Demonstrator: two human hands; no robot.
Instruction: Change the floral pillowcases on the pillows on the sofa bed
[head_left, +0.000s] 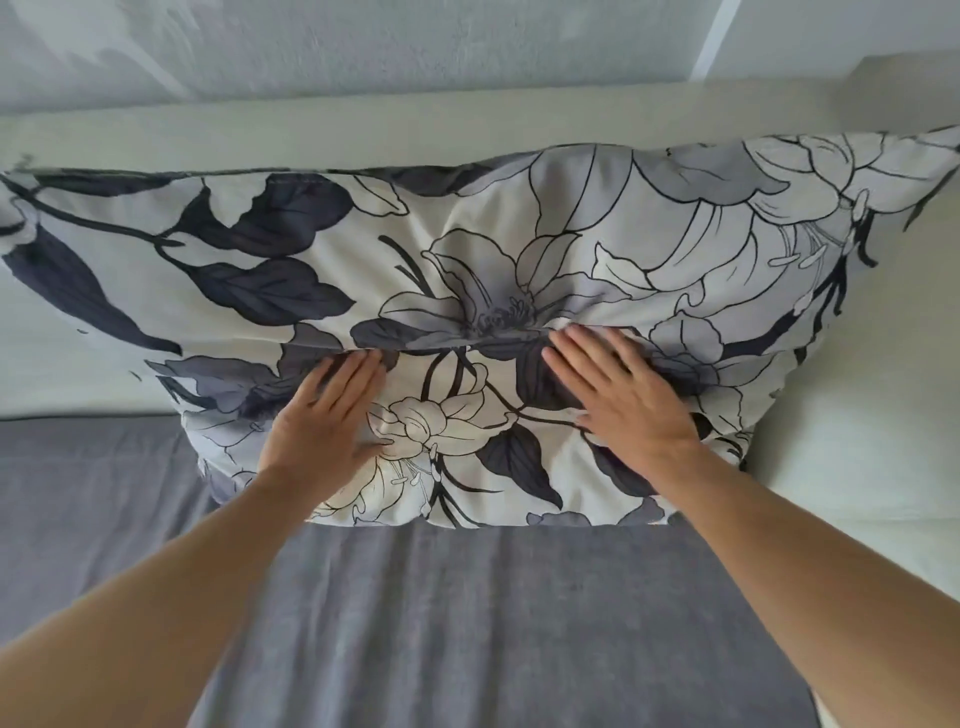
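Observation:
A large pillow in a floral pillowcase (467, 249), white with grey and dark blue flowers and leaves, leans against the pale backrest of the sofa bed. Its lower part rests on the grey sheet. My left hand (322, 415) lies flat on the lower left of the pillow, its fingertips tucked into a horizontal fold. My right hand (618, 395) presses flat on the lower right, fingers straight and pointing up to the left. Both forearms reach in from the bottom of the view.
The grey sheet (467, 623) covers the sofa bed in front. A pale backrest (363, 130) runs behind the pillow, below a textured light wall. A white cushion or armrest (857, 441) stands to the right of the pillow.

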